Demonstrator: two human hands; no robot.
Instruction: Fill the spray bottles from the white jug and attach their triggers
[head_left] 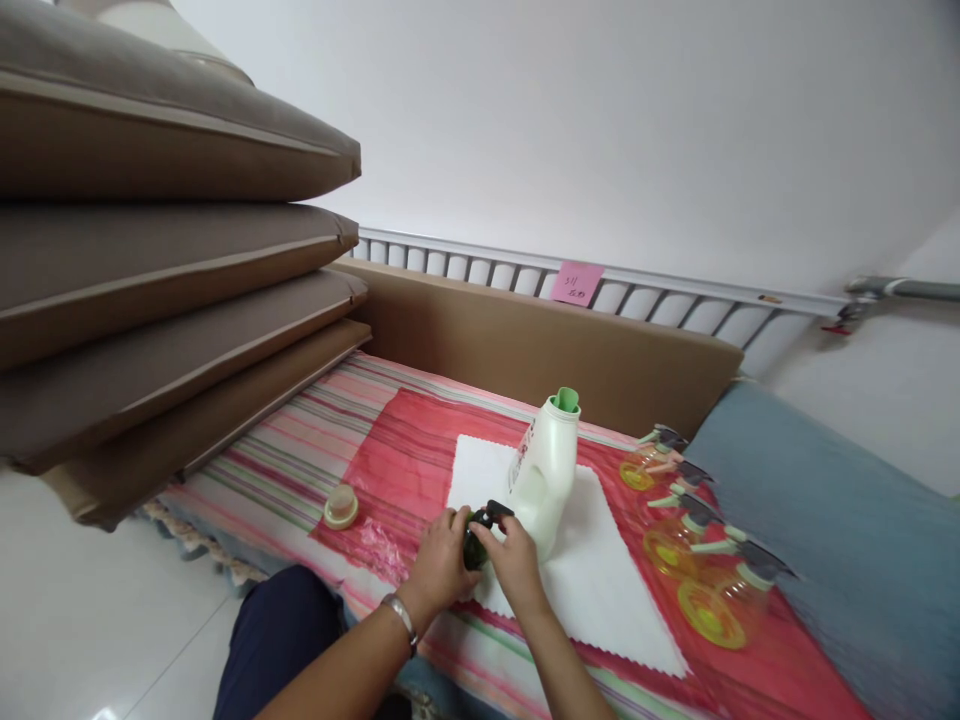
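My left hand (pixel 441 560), with a silver bangle on its wrist, is closed around a small dark green bottle (pixel 475 552). At the bottle's top, my right hand (pixel 516 568) has its fingers closed on the black pump head (pixel 498 509). Whether the head is screwed down or loose, I cannot tell. Close behind the hands stands a pale green-white jug (pixel 553 460) with an open top and a green spout (pixel 566 400). A round pale cap (pixel 341 507) lies to the left. Palms and fingers hide much of the small bottle.
Several clear spray bottles with yellow bases (pixel 712 612) stand along the right. A white scalloped sheet (pixel 611 610) lies over red plastic film (pixel 397 440) on a striped cloth (pixel 277 470). Stacked brown cushions (pixel 180 230) rise at left; a brown board (pixel 525 345) backs the surface.
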